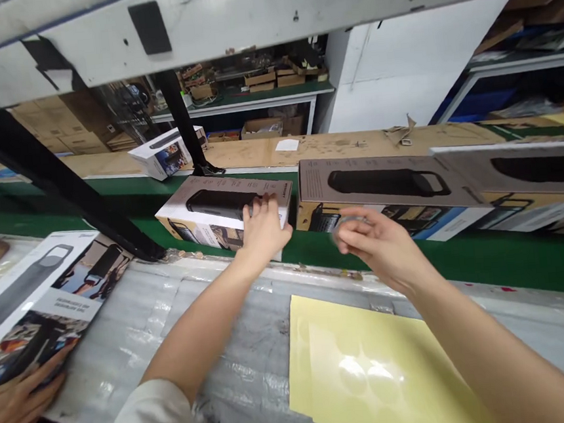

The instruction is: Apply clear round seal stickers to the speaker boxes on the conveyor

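Observation:
On the green conveyor belt lies a printed box (203, 213) picturing a dark cylindrical device with a handle. My left hand (264, 227) grips its right end, fingers over the top and thumb at the end face. My right hand (376, 243) is raised before a second printed box (373, 180), thumb and fingers pinched on a small clear sticker (336, 233), blurred at the fingertips. Below it on the bench are yellow backing sheets (302, 361) bearing clear round stickers (368, 372).
Another printed box (540, 169) touches the second one at right. Farther back stands one more box (168, 150) by a black post (179, 115). At left, a co-worker's hand (26, 398) rests on a large box (42, 292). A white beam (245, 10) crosses overhead.

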The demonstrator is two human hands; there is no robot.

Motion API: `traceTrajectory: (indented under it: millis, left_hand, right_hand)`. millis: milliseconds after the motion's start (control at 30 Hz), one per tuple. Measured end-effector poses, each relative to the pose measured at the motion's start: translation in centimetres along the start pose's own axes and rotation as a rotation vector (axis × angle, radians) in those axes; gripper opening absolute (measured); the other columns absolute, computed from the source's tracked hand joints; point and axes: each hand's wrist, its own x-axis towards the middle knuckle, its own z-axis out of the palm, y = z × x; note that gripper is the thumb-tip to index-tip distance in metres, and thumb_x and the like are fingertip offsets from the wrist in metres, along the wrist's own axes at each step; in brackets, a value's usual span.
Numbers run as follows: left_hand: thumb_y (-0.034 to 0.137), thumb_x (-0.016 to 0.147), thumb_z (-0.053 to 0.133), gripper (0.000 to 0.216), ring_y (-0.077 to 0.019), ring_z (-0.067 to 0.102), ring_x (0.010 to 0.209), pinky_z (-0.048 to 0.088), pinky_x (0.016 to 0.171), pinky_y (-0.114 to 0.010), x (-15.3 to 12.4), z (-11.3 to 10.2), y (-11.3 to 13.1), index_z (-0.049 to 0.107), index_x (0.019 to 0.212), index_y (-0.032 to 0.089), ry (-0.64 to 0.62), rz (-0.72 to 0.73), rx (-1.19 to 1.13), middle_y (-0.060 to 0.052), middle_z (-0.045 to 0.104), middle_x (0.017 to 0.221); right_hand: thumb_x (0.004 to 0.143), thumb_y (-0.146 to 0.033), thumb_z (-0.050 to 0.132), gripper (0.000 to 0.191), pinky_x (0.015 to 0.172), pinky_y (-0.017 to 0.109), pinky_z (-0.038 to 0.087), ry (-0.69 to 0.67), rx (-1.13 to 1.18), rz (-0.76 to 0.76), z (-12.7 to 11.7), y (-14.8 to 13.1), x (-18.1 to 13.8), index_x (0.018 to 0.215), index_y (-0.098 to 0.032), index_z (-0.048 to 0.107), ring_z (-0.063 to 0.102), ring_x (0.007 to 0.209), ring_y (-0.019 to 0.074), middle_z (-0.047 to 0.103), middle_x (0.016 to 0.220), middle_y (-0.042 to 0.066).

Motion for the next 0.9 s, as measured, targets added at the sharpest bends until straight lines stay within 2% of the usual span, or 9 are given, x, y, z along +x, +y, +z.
traceTrajectory:
  millis: [67,133,267,367,533,733,900]
  left_hand:
    - [0.023,0.085,0.064,0.061,-0.0396,0.039,0.149,0.025,0.124,-0.061,1.4,-0.2,-1.8,0.051,0.145,0.018,-0.040,-0.039,0.007,-0.018,0.055,0.153]
    - [0.024,0.083,0.065,0.056,-0.0405,0.042,0.145,0.030,0.121,-0.063,2.5,-0.6,-3.6,0.058,0.138,0.018,-0.050,-0.094,0.019,-0.017,0.058,0.150]
    - [0.029,0.083,0.069,0.046,-0.0373,0.044,0.144,0.034,0.120,-0.055,4.4,-1.2,-6.3,0.065,0.127,0.021,0.031,-0.165,0.006,-0.015,0.058,0.150]
    - [0.028,0.084,0.069,0.042,-0.0349,0.047,0.143,0.033,0.121,-0.051,5.1,-0.9,-7.1,0.065,0.125,0.022,0.090,-0.178,-0.023,-0.014,0.062,0.146]
    - [0.027,0.084,0.068,0.042,-0.0340,0.052,0.139,0.033,0.121,-0.050,5.0,-0.5,-7.3,0.062,0.125,0.020,0.124,-0.194,-0.035,-0.014,0.068,0.134]
    - [0.023,0.082,0.067,0.050,-0.0313,0.051,0.142,0.032,0.123,-0.047,5.0,-0.4,-7.7,0.058,0.131,0.019,0.139,-0.212,-0.049,-0.015,0.067,0.138]
    - [0.024,0.083,0.066,0.044,-0.0297,0.056,0.136,0.035,0.121,-0.045,5.1,0.0,-8.1,0.061,0.127,0.018,0.197,-0.215,0.007,-0.013,0.070,0.131]
  right_hand:
    - [0.065,-0.046,0.090,0.052,0.063,0.034,0.054,-0.008,-0.034,-0.032,2.6,-0.5,3.5,0.103,-0.025,0.063,0.059,0.064,0.0156,0.062,0.075,-0.003]
    - [0.066,-0.044,0.088,0.046,0.061,0.032,0.053,-0.023,-0.084,-0.065,5.4,-0.3,7.1,0.099,-0.023,0.062,0.059,0.064,0.0151,0.062,0.075,-0.002]
    - [0.071,-0.029,0.081,0.031,0.054,0.028,0.050,-0.016,-0.245,-0.039,11.0,0.9,13.2,0.092,-0.023,0.059,0.056,0.061,0.0138,0.059,0.071,-0.004]
    - [0.071,-0.024,0.078,0.029,0.052,0.027,0.048,0.028,-0.302,-0.021,13.7,1.9,16.2,0.088,-0.022,0.055,0.053,0.058,0.0132,0.055,0.071,-0.005]
    - [0.071,-0.025,0.075,0.028,0.060,0.029,0.050,0.051,-0.338,-0.052,15.0,3.3,18.5,0.091,-0.023,0.056,0.058,0.068,0.0167,0.055,0.073,-0.005]
    - [0.067,-0.020,0.079,0.035,0.074,0.033,0.051,0.074,-0.369,-0.037,16.4,4.1,19.4,0.087,-0.025,0.051,0.061,0.077,0.0197,0.056,0.075,-0.005]
    - [0.074,-0.023,0.080,0.040,0.069,0.032,0.051,0.139,-0.283,-0.001,17.7,4.7,19.3,0.096,-0.026,0.047,0.063,0.079,0.0208,0.060,0.081,-0.002]
